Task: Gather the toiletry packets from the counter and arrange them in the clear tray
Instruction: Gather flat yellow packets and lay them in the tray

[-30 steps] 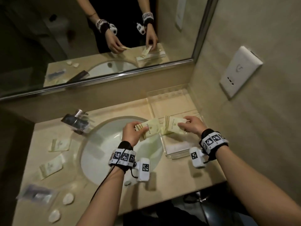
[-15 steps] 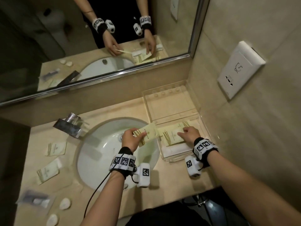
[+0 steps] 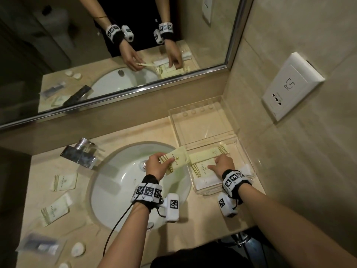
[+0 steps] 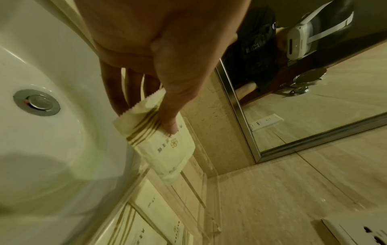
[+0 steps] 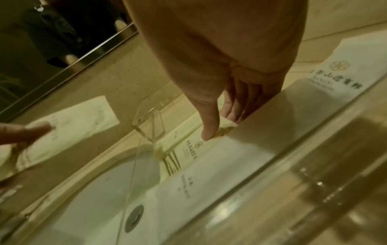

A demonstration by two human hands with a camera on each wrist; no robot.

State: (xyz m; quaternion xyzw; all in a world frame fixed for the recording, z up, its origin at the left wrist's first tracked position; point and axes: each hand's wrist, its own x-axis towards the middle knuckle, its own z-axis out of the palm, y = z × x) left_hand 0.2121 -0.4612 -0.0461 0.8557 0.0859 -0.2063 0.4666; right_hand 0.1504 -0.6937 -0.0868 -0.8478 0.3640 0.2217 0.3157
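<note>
Laying the next packet beside the ones in the tray

Beige stone table [image 3: 116, 235] round a white sink [image 3: 119, 182] fills the lower frame, a mirror [image 3: 116, 55] above. At the left edge, two loose packets [image 3: 63, 182] and a dark sachet [image 3: 41, 246] wait, untouched. Mid-frame, the left hand [image 3: 155, 167] is clamped on a held packet [image 3: 176, 160], thumb on top, fingers beneath, hovering over the sink just beside the clear tray [image 3: 207, 191]. To the right, the right hand [image 3: 224, 164] presses the packets in the tray [image 3: 202, 167], thumb and fingers resting on their edge. To do this well, I judge: square the laid ones flush to the tray wall, then slide the held packet in flat, stripes matching, not overlapping
</note>
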